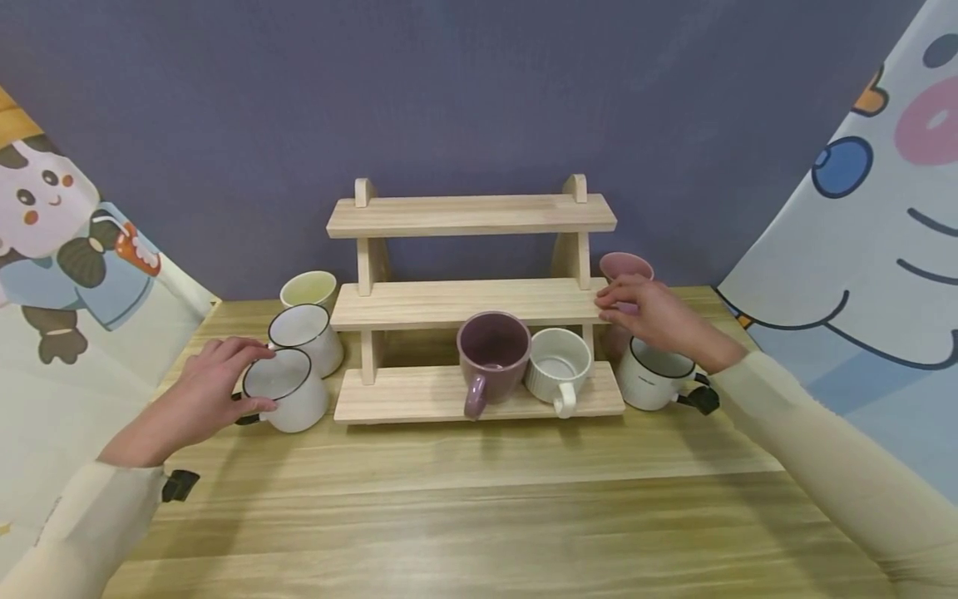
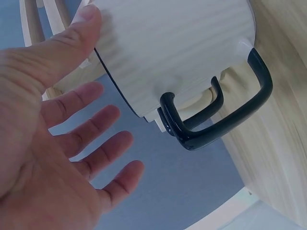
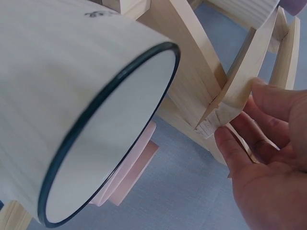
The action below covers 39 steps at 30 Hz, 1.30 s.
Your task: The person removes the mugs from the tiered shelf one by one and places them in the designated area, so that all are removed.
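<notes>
At the left, my left hand (image 1: 217, 387) is beside the nearest white enamel mug (image 1: 288, 408), thumb and fingers spread around its handle side. In the left wrist view, the thumb (image 2: 84, 24) overlaps the mug's wall and the other fingers are extended, apart from the black handle (image 2: 225, 127). My right hand (image 1: 654, 312) is at the right end of the wooden rack's middle shelf (image 1: 464, 304), its thumb and fingertips right at the board's end. Behind that hand stands a pink mug (image 1: 627, 264), partly hidden. A white enamel mug (image 1: 647, 383) sits below the right wrist.
The three-tier rack's bottom board (image 1: 404, 395) bears a purple mug (image 1: 486, 366) and a ribbed white mug (image 1: 550, 378). Another white enamel mug (image 1: 318, 345) and a yellow-green cup (image 1: 310, 287) stand behind the left one. A dark wall panel (image 1: 464, 100) backs the wooden table (image 1: 449, 516).
</notes>
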Each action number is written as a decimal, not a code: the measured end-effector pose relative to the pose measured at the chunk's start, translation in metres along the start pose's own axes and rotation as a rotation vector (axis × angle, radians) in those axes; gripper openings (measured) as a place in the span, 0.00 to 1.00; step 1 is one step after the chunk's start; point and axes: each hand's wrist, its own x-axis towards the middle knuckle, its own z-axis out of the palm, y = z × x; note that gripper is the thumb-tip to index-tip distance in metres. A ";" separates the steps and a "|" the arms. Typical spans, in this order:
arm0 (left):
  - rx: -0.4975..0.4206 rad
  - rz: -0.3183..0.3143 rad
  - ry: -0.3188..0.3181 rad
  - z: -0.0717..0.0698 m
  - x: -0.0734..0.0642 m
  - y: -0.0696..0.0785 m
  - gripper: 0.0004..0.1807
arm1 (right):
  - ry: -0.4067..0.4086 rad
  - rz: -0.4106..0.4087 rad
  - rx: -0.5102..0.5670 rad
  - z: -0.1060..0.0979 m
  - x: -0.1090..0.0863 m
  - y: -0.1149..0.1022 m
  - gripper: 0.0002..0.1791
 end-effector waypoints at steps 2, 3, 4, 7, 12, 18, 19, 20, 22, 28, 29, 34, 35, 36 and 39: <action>0.002 0.003 0.002 0.000 0.000 0.000 0.35 | -0.003 0.010 0.007 0.000 0.000 0.000 0.09; 0.002 0.003 0.004 0.000 0.000 0.000 0.35 | -0.005 0.014 0.010 0.000 0.000 -0.001 0.09; 0.004 0.002 0.005 -0.001 0.000 0.001 0.35 | -0.006 0.019 0.012 0.000 -0.001 -0.001 0.09; 0.006 0.000 0.014 -0.002 0.002 0.004 0.34 | -0.009 0.029 0.019 0.001 -0.001 -0.001 0.10; -0.017 0.032 0.060 -0.003 0.006 0.011 0.32 | -0.012 0.029 0.021 0.000 -0.001 -0.003 0.10; -0.072 0.069 0.087 -0.008 0.015 0.024 0.29 | -0.017 0.029 0.019 0.000 -0.001 -0.002 0.10; -0.084 0.072 0.086 -0.010 0.018 0.027 0.29 | -0.019 0.030 0.020 0.000 -0.001 -0.002 0.10; -0.094 0.073 0.084 -0.011 0.020 0.031 0.29 | -0.025 0.032 0.023 0.001 -0.001 -0.001 0.10; -0.111 0.080 0.083 -0.013 0.025 0.038 0.29 | -0.030 0.039 0.027 0.001 -0.001 -0.002 0.10; -0.116 0.097 0.069 -0.015 0.041 0.060 0.29 | -0.025 0.037 0.046 0.002 -0.002 -0.002 0.10; -0.117 0.101 0.066 -0.016 0.044 0.063 0.29 | -0.025 0.036 0.050 0.002 -0.002 -0.002 0.09; -0.134 0.111 0.039 -0.013 0.060 0.081 0.29 | -0.010 0.021 0.049 0.002 -0.002 -0.001 0.09; -0.140 0.111 0.030 -0.013 0.064 0.085 0.30 | -0.006 0.019 0.045 0.001 -0.002 -0.001 0.09; -0.146 0.109 0.018 -0.012 0.068 0.089 0.30 | -0.003 0.016 0.043 0.001 -0.002 -0.002 0.09; -0.162 0.109 -0.011 -0.010 0.081 0.102 0.32 | -0.003 0.019 0.039 0.000 -0.001 -0.002 0.09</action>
